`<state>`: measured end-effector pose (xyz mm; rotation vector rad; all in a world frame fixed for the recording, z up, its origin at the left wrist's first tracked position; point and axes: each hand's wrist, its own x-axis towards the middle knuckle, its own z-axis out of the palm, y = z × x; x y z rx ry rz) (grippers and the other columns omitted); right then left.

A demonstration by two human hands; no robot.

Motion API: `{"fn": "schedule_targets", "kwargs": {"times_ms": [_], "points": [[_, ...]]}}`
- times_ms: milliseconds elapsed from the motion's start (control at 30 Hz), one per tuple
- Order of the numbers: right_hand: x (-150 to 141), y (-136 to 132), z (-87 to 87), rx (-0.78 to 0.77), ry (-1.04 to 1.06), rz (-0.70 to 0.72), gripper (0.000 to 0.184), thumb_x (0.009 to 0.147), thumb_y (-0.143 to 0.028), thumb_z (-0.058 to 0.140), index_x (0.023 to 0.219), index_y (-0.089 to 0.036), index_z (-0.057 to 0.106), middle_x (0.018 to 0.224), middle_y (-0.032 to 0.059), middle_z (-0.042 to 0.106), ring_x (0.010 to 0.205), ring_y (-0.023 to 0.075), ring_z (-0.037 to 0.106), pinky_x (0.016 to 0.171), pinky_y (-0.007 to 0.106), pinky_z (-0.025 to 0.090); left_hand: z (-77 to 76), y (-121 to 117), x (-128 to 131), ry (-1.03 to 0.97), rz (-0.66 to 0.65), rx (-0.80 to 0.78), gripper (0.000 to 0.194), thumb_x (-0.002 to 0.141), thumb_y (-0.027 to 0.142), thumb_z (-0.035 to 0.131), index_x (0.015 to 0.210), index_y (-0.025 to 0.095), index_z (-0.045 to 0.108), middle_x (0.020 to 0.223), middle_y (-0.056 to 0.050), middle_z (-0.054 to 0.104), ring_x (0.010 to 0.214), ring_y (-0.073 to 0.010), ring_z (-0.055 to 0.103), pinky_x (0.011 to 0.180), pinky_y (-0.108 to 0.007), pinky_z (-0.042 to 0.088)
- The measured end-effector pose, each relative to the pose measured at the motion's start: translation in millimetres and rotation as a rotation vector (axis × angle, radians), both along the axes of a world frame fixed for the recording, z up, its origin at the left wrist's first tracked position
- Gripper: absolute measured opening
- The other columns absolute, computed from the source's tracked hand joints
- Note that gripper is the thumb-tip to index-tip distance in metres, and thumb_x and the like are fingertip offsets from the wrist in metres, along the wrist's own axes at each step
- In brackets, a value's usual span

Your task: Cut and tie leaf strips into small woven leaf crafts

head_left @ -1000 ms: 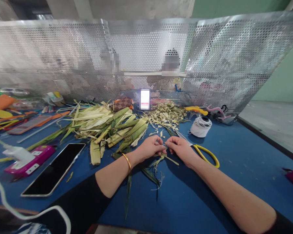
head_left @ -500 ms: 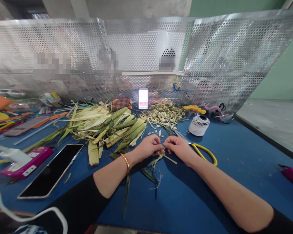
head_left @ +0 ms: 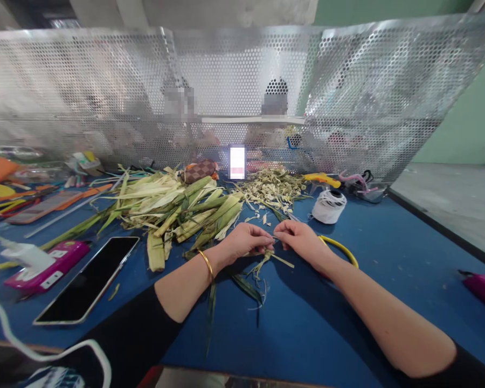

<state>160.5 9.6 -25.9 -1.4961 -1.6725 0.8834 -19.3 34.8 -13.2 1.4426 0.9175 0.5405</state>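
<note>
My left hand (head_left: 242, 242) pinches a small bunch of thin, pale green leaf strips (head_left: 262, 262), whose loose ends and fine white threads hang below the fingers. Just to its right, my right hand (head_left: 297, 240) has thumb and forefinger pressed together; what lies between them is too small to make out. A narrow gap parts the fingertips of the two hands. Dark green leaf blades (head_left: 246, 288) lie under and below my left hand. Behind my right wrist shows the yellow handle (head_left: 343, 248) of the scissors, their blades hidden by the hand.
Husk-like leaves (head_left: 161, 202) are heaped behind my left hand, with a pile of shreds (head_left: 275, 188) to their right. White thread (head_left: 328, 206) stands wound beyond my right hand. At left lie a phone (head_left: 89, 280) and magenta power strip (head_left: 70, 256). A perforated screen (head_left: 242, 70) closes the back.
My hands have drawn slightly apart at the fingertips. My right hand has shifted a little and now covers the scissor blades. The bunch stays in my left hand.
</note>
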Motion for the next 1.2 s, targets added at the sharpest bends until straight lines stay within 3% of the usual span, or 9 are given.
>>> {"fn": "schedule_targets", "kwargs": {"times_ms": [67, 133, 233, 400, 600, 800, 933, 1067, 1200], "points": [[8, 1, 7.4, 0.068, -0.257, 0.029, 0.014, 0.074, -0.027, 0.060, 0.085, -0.019, 0.063, 0.057, -0.0048, 0.050, 0.054, 0.0129, 0.048, 0.054, 0.025, 0.036, -0.7, 1, 1, -0.001, 0.024, -0.009, 0.023, 0.065, 0.034, 0.074, 0.073, 0.013, 0.069, 0.071, -0.004, 0.068, 0.058, -0.0085, 0.054, 0.053, -0.021, 0.040], [15, 0, 15.0, 0.125, -0.488, 0.099, 0.009, 0.072, -0.023, 0.064, 0.080, -0.020, 0.066, 0.063, -0.0025, 0.052, 0.060, 0.0135, 0.048, 0.058, 0.026, 0.035, -0.9, 1, 1, -0.003, 0.047, -0.022, 0.018, 0.066, 0.030, 0.074, 0.072, 0.013, 0.069, 0.069, -0.003, 0.068, 0.057, -0.0086, 0.055, 0.054, -0.021, 0.042], [19, -2, 22.8, 0.152, -0.618, 0.176, 0.008, 0.073, -0.017, 0.062, 0.068, -0.020, 0.067, 0.070, 0.0004, 0.053, 0.066, 0.0143, 0.051, 0.063, 0.026, 0.036, -0.1, 1, 2, -0.009, 0.065, -0.037, 0.012, 0.070, 0.023, 0.072, 0.070, 0.012, 0.069, 0.066, -0.003, 0.068, 0.055, -0.0074, 0.056, 0.055, -0.020, 0.044], [13, -5, 23.4, 0.156, -0.345, 0.170, 0.011, 0.073, -0.027, 0.062, 0.065, -0.019, 0.064, 0.071, 0.0007, 0.055, 0.068, 0.0144, 0.051, 0.063, 0.027, 0.038, 2.0, -1, 3, -0.013, 0.102, -0.064, 0.004, 0.073, 0.015, 0.068, 0.072, 0.012, 0.069, 0.063, -0.002, 0.068, 0.053, -0.0064, 0.056, 0.054, -0.019, 0.044], [-4, -9, 14.2, -0.070, 0.133, 0.050, 0.019, 0.070, -0.036, 0.061, 0.064, -0.018, 0.061, 0.048, -0.0046, 0.049, 0.047, 0.0095, 0.042, 0.049, 0.024, 0.032, 1.9, 0, 4, 0.008, 0.071, -0.033, 0.002, 0.069, 0.011, 0.068, 0.069, 0.013, 0.069, 0.061, 0.000, 0.067, 0.053, -0.0066, 0.055, 0.054, -0.019, 0.044], [-11, -11, 11.6, -0.171, 0.407, -0.008, 0.016, 0.068, -0.032, 0.064, 0.068, -0.016, 0.065, 0.051, -0.0033, 0.056, 0.049, 0.0082, 0.048, 0.048, 0.021, 0.036, -3.9, -2, 6, -0.002, 0.054, 0.059, 0.009, 0.069, 0.019, 0.069, 0.063, 0.013, 0.065, 0.053, 0.003, 0.058, 0.049, -0.0055, 0.048, 0.050, -0.019, 0.038], [-5, -7, 11.2, -0.201, 0.393, -0.018, 0.018, 0.069, -0.021, 0.061, 0.085, -0.017, 0.069, 0.058, -0.0024, 0.062, 0.054, 0.0094, 0.054, 0.051, 0.021, 0.041, -7.4, -2, 7, -0.055, 0.026, 0.066, 0.013, 0.072, 0.024, 0.066, 0.067, 0.014, 0.059, 0.056, 0.003, 0.058, 0.049, -0.0047, 0.047, 0.050, -0.017, 0.036], [0, -3, 7.5, -0.227, 0.245, 0.014, 0.018, 0.066, -0.013, 0.061, 0.081, -0.017, 0.069, 0.057, -0.0027, 0.061, 0.053, 0.0095, 0.054, 0.049, 0.020, 0.041, -6.8, -1, 6, -0.031, 0.017, 0.073, 0.014, 0.072, 0.025, 0.066, 0.073, 0.015, 0.057, 0.064, 0.001, 0.063, 0.054, -0.0059, 0.051, 0.052, -0.018, 0.038], [0, -2, 2.6, -0.151, 0.114, 0.050, 0.010, 0.068, -0.019, 0.061, 0.075, -0.017, 0.069, 0.056, -0.0025, 0.059, 0.054, 0.0103, 0.053, 0.049, 0.021, 0.041, -5.6, -2, 5, -0.024, 0.018, 0.072, 0.015, 0.072, 0.026, 0.066, 0.073, 0.015, 0.056, 0.065, 0.001, 0.063, 0.054, -0.0060, 0.051, 0.053, -0.018, 0.038]]}}
